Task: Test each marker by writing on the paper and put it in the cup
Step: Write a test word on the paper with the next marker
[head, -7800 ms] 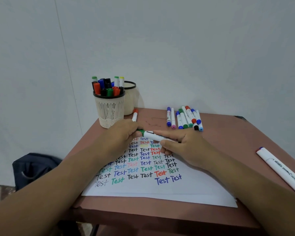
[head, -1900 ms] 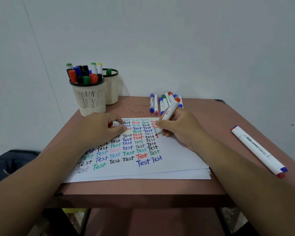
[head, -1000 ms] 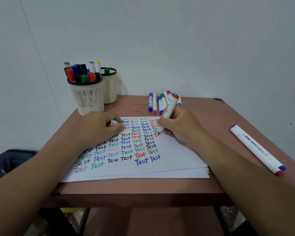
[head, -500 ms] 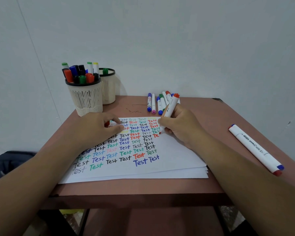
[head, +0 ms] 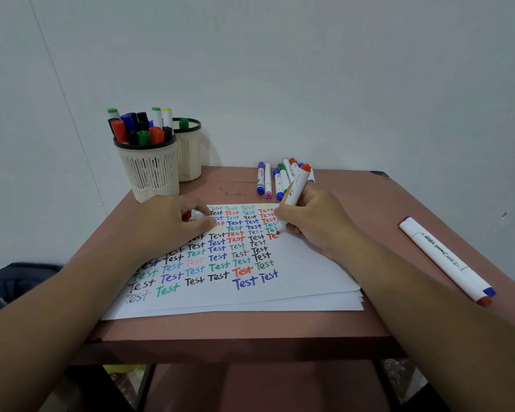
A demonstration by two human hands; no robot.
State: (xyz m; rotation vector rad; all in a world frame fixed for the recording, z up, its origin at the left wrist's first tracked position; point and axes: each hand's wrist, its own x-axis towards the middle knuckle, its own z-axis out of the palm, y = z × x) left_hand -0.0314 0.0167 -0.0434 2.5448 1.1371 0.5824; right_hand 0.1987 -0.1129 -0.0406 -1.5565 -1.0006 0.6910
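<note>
Now a second red letter has been added on the paper (head: 295,263) by the red marker (head: 294,190) pinched in the right hand (head: 315,221); the red cap (head: 186,215) is kept curled in the left hand (head: 167,224).

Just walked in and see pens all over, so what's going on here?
A person is testing markers. The right hand holds a red marker, tip on the paper, partway through a red "Test". The left hand rests on the sheet, pinching a red cap. More markers lie behind; the front cup is full.
</note>
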